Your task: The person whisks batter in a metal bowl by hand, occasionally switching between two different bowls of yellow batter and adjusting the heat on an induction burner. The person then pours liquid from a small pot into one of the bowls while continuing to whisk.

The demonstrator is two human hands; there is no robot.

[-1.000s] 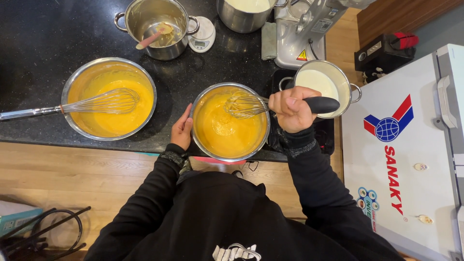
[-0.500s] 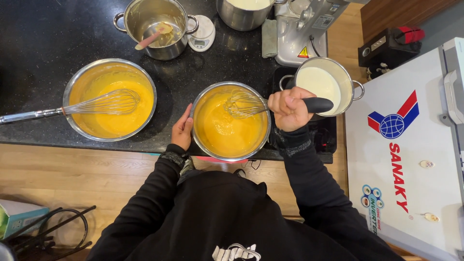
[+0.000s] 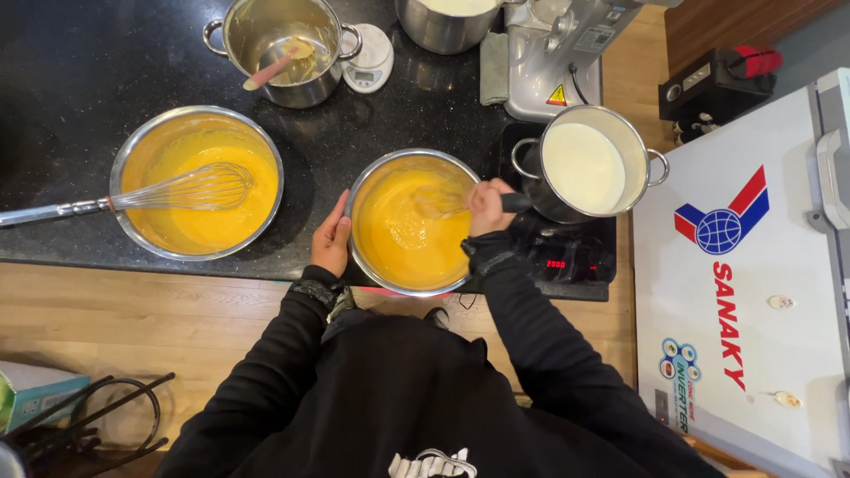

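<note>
- The right hand (image 3: 490,205) is closed tight around the black handle of a whisk (image 3: 443,200).
- The wire end of the whisk is down in the yellow batter, on the right side of the steel mixing bowl (image 3: 413,221).
- The wires look blurry, so the whisk seems to be moving fast.
- A second ago the right hand was past the right edge of the bowl and the long black handle showed. Now the hand has come in over the rim, and only a short bit of handle pokes out.
- That makes it look like the stirring is going round and is not finished.
- The left hand (image 3: 333,241) lies flat against the left side of the bowl. It presses on the bowl and does not wrap around anything. It has stayed in the same spot, so the bowl is kept steady.
- The bowl sits at the near edge of the dark counter (image 3: 71,80), right in front of the person.
- To the left is a second bowl of batter (image 3: 197,182) with another whisk (image 3: 168,191) resting in it. Nobody holds it.
- Just right of the mixing bowl is a pot of white liquid (image 3: 586,165) on a small black cooktop (image 3: 567,257).
- On the far side stands a steel pot with a spatula (image 3: 282,51), and a small white scale (image 3: 370,57) beside it.
</note>
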